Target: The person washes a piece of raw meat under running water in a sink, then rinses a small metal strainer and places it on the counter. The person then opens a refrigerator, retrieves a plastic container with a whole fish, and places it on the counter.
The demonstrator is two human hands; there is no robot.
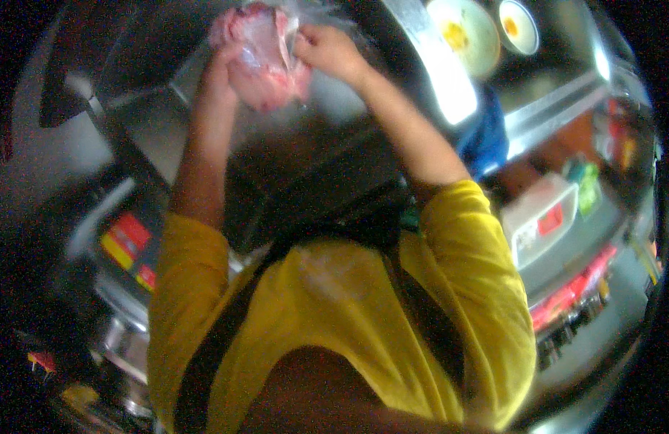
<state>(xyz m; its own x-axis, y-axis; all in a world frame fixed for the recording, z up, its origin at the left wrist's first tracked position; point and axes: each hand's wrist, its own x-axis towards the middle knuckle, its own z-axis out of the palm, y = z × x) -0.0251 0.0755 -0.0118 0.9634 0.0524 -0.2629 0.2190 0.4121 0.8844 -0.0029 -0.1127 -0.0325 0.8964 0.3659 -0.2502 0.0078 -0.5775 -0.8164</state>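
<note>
A large piece of raw pink meat (258, 76) is held up at the top of the view, above a dark, wet-looking surface. My left hand (226, 62) grips its left side, with the fingers partly hidden by the meat. On the other side, my right hand (329, 51) has its fingers closed at the meat's edge, on a pale strip that could be skin, fat or film. Blur and glare hide what lies just behind the meat.
Two bowls, a larger one (483, 57) and a smaller one (525, 44), stand at upper right with yellow-orange contents. Below them are a blue cloth or bag (483, 135) and a whitish plastic box (546, 238). A red-and-yellow package (125, 238) and a metal pot (125, 344) are at left.
</note>
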